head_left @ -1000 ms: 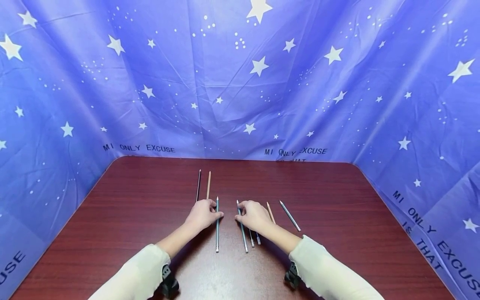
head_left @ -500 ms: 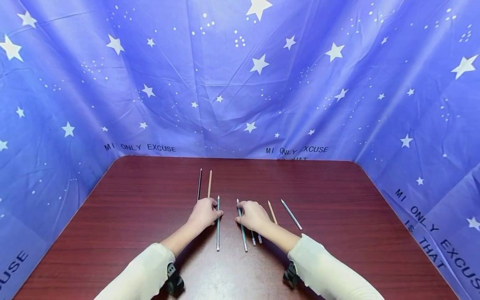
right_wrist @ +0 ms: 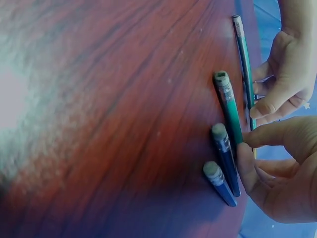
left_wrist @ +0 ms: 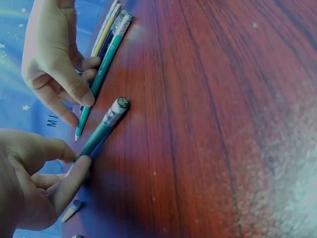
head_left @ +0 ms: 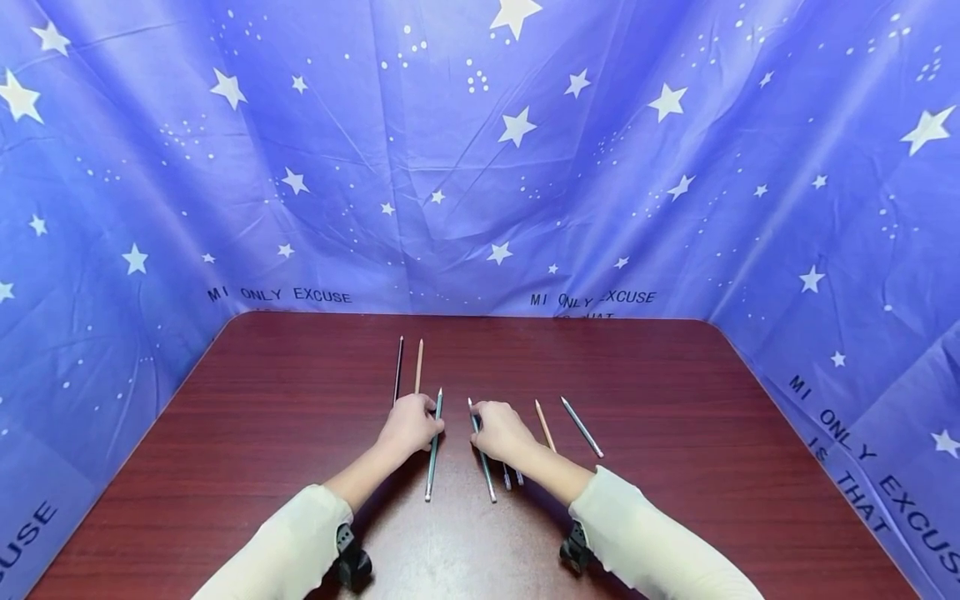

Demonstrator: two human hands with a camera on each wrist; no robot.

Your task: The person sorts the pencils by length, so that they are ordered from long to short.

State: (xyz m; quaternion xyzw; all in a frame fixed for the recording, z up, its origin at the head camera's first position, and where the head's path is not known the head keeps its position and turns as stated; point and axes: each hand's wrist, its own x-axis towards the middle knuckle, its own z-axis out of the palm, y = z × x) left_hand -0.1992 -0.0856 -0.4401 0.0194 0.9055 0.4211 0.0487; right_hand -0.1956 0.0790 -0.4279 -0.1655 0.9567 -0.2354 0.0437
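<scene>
Overall, the dark red table formed the work surface. The left hand pinched the left green pencil between thumb and fingers; the right hand likewise pinched the right green pencil, just across a gap. Half a second earlier, the left green pencil had run nearly straight away from the wearer; its tip had since swung rightward, suggesting an angle adjustment. Both sharpened tips pointed toward the far edge, long axes converging.

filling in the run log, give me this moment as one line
left hand: pinches green pencil | right hand: pinches second green pencil | table: other pencils on both sides
</scene>
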